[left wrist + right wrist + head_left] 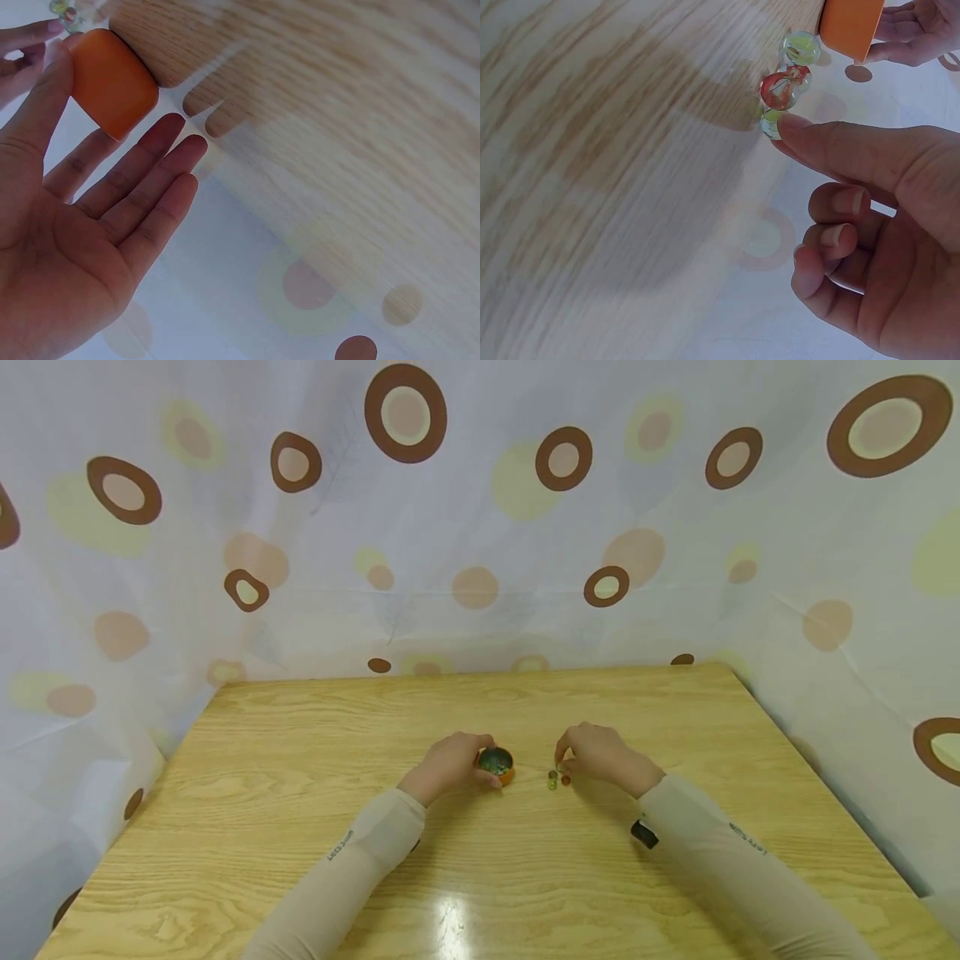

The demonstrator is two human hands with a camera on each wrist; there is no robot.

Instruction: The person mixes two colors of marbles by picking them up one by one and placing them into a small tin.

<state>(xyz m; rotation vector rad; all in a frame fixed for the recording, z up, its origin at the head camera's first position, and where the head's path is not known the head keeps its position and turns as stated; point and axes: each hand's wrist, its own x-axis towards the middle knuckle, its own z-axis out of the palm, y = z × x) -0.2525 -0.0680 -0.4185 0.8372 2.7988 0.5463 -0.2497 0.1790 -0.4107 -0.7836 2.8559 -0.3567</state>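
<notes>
On the wooden table stands a small orange bowl with a dark inside; greenish bits show in it, too small to tell apart. My left hand holds it from the left, thumb on the near side and index finger on the far side. The left wrist view shows the bowl's orange wall between them, the other fingers stretched out. To the bowl's right, my right hand pinches a green-yellow glass marble between thumb and index finger. Right beside it lie several more glass marbles, including a red one and a yellow-green one.
The light wood table reaches out around both hands. A white cloth with brown and yellow rounds hangs behind it and along both sides. A black band piece shows at the right sleeve.
</notes>
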